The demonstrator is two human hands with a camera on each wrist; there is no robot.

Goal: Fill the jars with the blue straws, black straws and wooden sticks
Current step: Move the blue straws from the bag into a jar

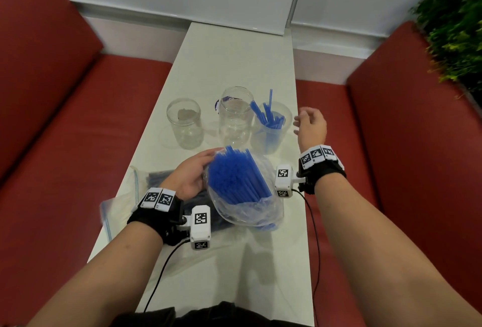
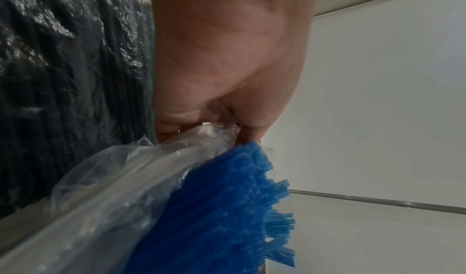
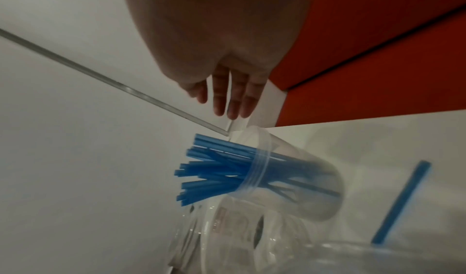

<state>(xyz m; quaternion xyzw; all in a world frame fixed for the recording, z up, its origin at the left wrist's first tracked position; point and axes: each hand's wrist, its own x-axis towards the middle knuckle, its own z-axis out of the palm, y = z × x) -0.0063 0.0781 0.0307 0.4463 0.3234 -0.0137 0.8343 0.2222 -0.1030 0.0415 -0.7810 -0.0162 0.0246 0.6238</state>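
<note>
My left hand point(image 1: 194, 171) grips the mouth of a clear plastic bag point(image 1: 250, 206) full of blue straws point(image 1: 236, 178), its open end tilted up and away; in the left wrist view the fingers point(image 2: 176, 127) pinch the bag's film point(image 2: 121, 178). Three clear jars stand beyond: a short one point(image 1: 185, 123) on the left, a tall one point(image 1: 236, 115) in the middle, and a right one point(image 1: 272, 128) holding several blue straws point(image 3: 216, 170). My right hand point(image 1: 309, 123) hovers open just right of that jar, holding nothing, fingers point(image 3: 227, 97) straight.
A bag of black straws point(image 1: 161, 178) lies flat under my left hand, on the narrow white table point(image 1: 234, 53). Red bench seats point(image 1: 91, 131) flank the table on both sides. A green plant point(image 1: 453, 26) stands at the far right. Wrist-camera cables trail over the table's near end.
</note>
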